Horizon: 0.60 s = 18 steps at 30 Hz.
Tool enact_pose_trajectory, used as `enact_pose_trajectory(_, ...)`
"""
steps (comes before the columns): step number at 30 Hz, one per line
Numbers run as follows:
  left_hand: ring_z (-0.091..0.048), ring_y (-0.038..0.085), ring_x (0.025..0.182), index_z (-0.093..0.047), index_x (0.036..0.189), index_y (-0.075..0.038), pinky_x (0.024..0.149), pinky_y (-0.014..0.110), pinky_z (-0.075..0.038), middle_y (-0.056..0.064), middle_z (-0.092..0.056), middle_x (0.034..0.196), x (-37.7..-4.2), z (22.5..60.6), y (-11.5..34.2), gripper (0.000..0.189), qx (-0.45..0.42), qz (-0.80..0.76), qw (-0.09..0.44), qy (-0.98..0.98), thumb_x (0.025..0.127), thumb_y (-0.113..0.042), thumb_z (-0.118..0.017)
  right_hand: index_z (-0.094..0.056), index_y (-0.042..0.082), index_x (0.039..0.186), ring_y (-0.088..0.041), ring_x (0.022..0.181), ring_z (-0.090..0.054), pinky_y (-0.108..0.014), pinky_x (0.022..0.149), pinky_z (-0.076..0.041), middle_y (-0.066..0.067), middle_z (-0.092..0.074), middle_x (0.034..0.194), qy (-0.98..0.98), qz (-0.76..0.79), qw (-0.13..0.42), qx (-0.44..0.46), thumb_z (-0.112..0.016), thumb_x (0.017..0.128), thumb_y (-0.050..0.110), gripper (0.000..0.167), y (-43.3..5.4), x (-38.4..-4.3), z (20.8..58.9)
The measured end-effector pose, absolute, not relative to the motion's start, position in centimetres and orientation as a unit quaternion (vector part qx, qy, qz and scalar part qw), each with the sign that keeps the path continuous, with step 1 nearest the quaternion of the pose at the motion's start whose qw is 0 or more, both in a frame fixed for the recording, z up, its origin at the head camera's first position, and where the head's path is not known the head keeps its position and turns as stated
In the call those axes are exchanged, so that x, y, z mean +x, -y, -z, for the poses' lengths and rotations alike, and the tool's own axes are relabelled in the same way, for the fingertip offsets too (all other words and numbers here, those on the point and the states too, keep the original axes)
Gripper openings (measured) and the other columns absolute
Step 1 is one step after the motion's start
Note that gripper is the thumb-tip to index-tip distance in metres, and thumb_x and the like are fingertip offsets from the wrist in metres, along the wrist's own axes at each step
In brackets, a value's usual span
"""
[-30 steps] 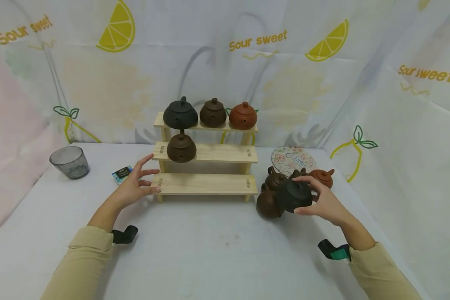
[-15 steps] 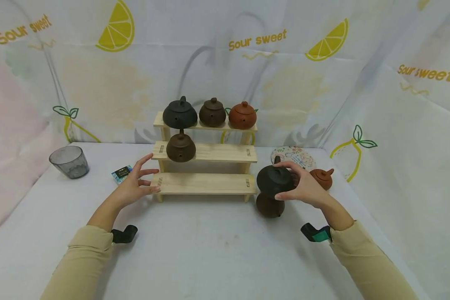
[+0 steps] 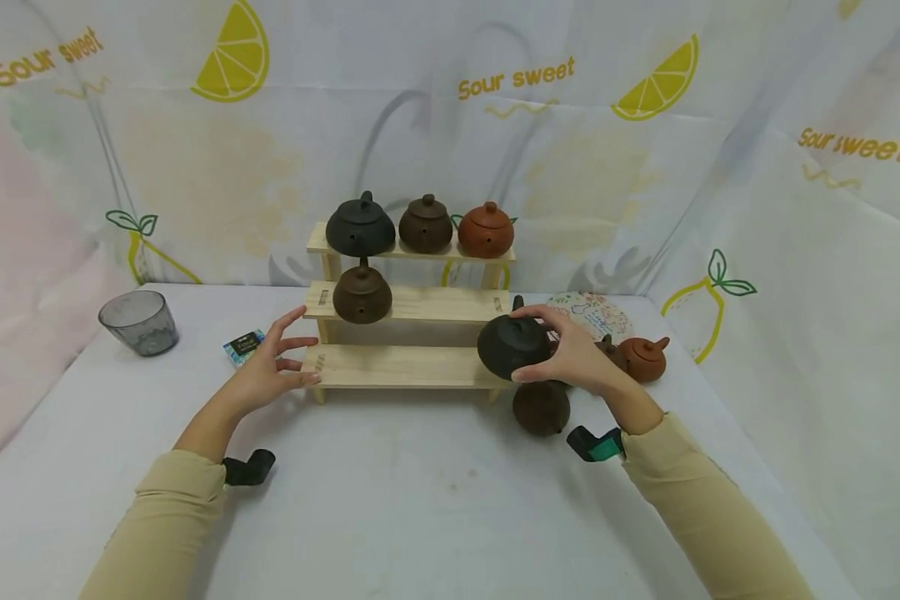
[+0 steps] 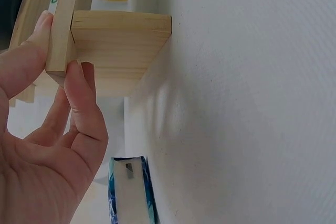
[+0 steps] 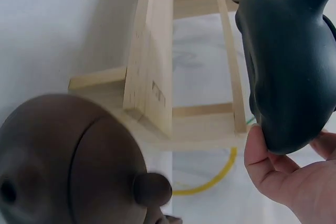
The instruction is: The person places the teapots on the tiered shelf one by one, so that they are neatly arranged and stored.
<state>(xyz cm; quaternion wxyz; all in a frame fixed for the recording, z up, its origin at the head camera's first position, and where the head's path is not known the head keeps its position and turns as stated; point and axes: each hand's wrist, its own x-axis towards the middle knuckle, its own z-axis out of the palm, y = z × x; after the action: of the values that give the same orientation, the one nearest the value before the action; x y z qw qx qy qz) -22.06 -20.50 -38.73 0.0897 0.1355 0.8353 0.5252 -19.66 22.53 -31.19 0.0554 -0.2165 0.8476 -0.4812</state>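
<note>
My right hand (image 3: pixel 573 354) grips a black teapot (image 3: pixel 508 348) and holds it up at the right end of the bottom step of a three-tier wooden stand (image 3: pixel 401 367). In the right wrist view the black teapot (image 5: pixel 294 61) is tilted, with fingertips at its edge. My left hand (image 3: pixel 270 373) pinches the left end of the bottom step between thumb and fingers, plain in the left wrist view. On the top step sit a black teapot (image 3: pixel 360 229), a dark brown teapot (image 3: pixel 425 227) and a red-brown teapot (image 3: pixel 486 232). A brown teapot (image 3: pixel 362 298) stands on the middle step, at its left.
Right of the stand, a brown teapot (image 3: pixel 542 410) and a reddish teapot (image 3: pixel 643 360) stand on the white table, others partly hidden behind my right hand. A round floral mat (image 3: pixel 591 315) lies behind them. At left are a grey glass cup (image 3: pixel 141 327) and a small blue box (image 3: pixel 243 347).
My right hand has carried the black teapot leftward and up, from above the teapots at the right to the bottom step's right end. The left hand has stayed in place.
</note>
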Motion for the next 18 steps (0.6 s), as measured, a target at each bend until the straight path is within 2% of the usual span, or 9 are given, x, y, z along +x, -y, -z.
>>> enact_pose_trajectory(3,-0.054,0.039,0.1,0.0,0.149,-0.033,0.08,0.043,-0.046,0.026,-0.036,0.139,-22.1,38.7,20.5,0.103,0.138,-0.525,0.089,-0.835,0.08,-0.008,-0.073,-0.048,0.016,0.13,-0.029,0.098,-0.051,-0.038,0.075,-0.048,-0.014,-0.046,0.122,-0.84,0.491,0.07,-0.219,-0.081,0.069,0.013,0.069,-21.8,-20.1,31.1)
enact_pose_trajectory(7,-0.054,0.039,0.1,0.0,0.149,-0.033,0.079,0.041,-0.047,0.026,-0.036,0.139,-22.0,38.8,20.6,0.103,0.139,-0.527,0.088,-0.834,0.08,-0.008,-0.073,-0.049,0.016,0.13,-0.028,0.101,-0.05,-0.038,0.074,-0.048,-0.012,-0.048,0.123,-0.84,0.487,0.064,-0.232,-0.081,0.068,0.016,0.069,-20.7,-20.7,31.1)
enact_pose_trajectory(10,-0.053,0.039,0.1,0.0,0.149,-0.033,0.079,0.04,-0.047,0.026,-0.036,0.14,-22.0,38.8,20.6,0.103,0.138,-0.529,0.088,-0.833,0.08,-0.008,-0.073,-0.051,0.018,0.129,-0.026,0.108,-0.045,-0.04,0.076,-0.047,-0.008,-0.049,0.124,-0.843,0.479,0.056,-0.236,-0.082,0.067,0.019,0.07,-19.9,-21.2,31.0)
enact_pose_trajectory(18,-0.054,0.038,0.098,-0.001,0.149,-0.032,0.078,0.038,-0.047,0.026,-0.037,0.139,-22.0,38.8,20.6,0.103,0.14,-0.527,0.085,-0.834,0.08,-0.007,-0.073,-0.051,0.02,0.129,-0.027,0.106,-0.044,-0.042,0.08,-0.042,-0.007,-0.049,0.123,-0.841,0.483,0.067,-0.235,-0.083,0.067,0.023,0.07,-17.9,-22.2,30.6)
